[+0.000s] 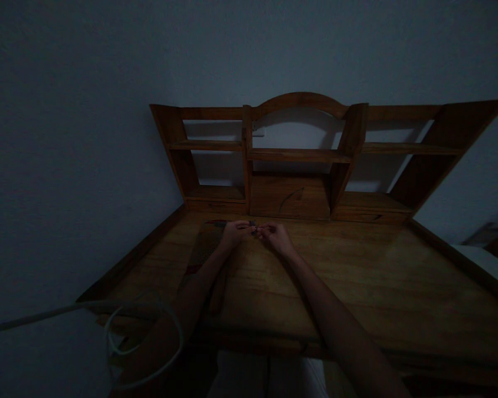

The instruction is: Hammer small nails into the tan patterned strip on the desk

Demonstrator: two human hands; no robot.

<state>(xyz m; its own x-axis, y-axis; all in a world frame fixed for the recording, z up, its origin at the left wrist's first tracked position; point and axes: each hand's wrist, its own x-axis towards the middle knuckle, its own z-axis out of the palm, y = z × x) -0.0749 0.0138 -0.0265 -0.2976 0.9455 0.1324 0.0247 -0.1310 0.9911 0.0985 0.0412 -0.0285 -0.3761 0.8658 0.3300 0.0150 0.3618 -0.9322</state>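
Both my arms reach forward over a wooden desk [357,276] in dim light. My left hand [235,233] and my right hand [276,236] meet near the back middle of the desktop, fingers curled in pinches. Between the fingertips sits a small dark object [254,229], too small and dark to name. Under my left forearm lies a patterned mat or cloth [203,249], flat on the desk.
A wooden hutch with open shelves [299,155] stands along the desk's back edge against a pale wall. A white cable [149,342] loops at the lower left by the desk's front corner. A bed or other furniture edge [489,254] shows at right.
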